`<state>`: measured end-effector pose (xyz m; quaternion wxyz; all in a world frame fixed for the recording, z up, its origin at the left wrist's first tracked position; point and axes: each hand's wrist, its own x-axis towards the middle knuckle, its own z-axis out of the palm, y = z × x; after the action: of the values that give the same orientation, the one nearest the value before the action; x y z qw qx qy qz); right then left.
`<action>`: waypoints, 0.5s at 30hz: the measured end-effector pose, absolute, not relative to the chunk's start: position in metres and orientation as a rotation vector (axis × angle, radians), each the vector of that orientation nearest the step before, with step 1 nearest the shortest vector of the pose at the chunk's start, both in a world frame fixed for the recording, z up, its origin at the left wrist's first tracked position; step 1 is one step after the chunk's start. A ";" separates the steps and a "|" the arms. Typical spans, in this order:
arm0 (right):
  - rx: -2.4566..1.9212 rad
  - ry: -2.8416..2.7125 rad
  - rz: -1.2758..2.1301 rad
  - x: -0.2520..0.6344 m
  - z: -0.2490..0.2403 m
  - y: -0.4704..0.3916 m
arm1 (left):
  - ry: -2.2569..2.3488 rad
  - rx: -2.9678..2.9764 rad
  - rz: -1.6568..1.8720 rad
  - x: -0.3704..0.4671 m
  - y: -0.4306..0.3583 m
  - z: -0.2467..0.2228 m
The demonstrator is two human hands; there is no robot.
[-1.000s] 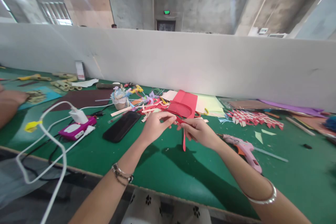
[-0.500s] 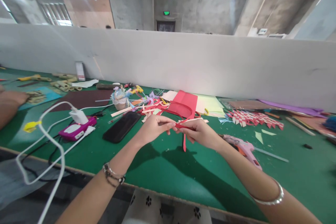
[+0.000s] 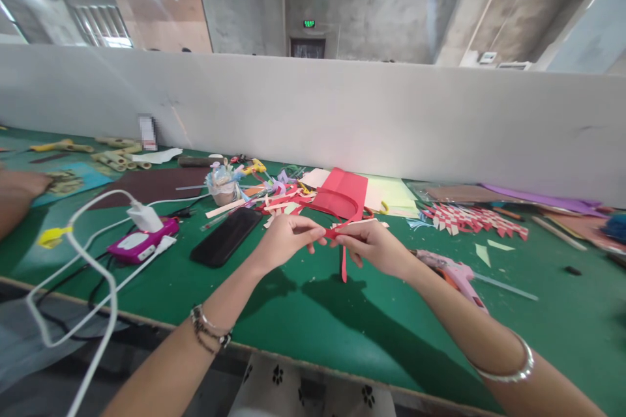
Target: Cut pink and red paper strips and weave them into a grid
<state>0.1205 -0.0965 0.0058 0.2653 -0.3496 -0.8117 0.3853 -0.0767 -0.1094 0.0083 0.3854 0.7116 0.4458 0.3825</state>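
Observation:
Between my two hands a red paper strip (image 3: pixel 343 267) is pinched over the green table, one end hanging down and another part curving up behind. My left hand (image 3: pixel 291 239) grips it from the left with thumb and fingertips. From the right, my right hand (image 3: pixel 374 244) pinches it close to the left fingertips. Just behind lie a red sheet (image 3: pixel 342 189) and a heap of cut paper strips (image 3: pixel 283 203). A pink glue gun (image 3: pixel 457 275) rests beside my right forearm.
A black phone (image 3: pixel 226 236) and a magenta power strip (image 3: pixel 144 241) with white cables lie left. Red-and-white woven paper (image 3: pixel 474 218) is at right. Another person's hand (image 3: pixel 22 189) is at far left. A grey partition (image 3: pixel 313 111) stands behind.
My fingertips have spread slightly apart, and more of the red strip shows between them. Otherwise my hands stay in nearly the same place.

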 end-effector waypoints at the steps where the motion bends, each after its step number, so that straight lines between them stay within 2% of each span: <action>1: -0.951 -2.189 1.035 0.121 0.005 -0.096 | 1.142 1.801 0.978 -0.077 -0.109 0.007; 15: -1.020 -2.165 1.119 0.126 0.005 -0.095 | 1.217 1.775 0.980 -0.083 -0.109 0.001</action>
<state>0.1264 -0.0955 0.0051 0.2474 -0.3741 -0.7941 0.4103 -0.0833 -0.1092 0.0006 0.3786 0.6947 0.4762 0.3837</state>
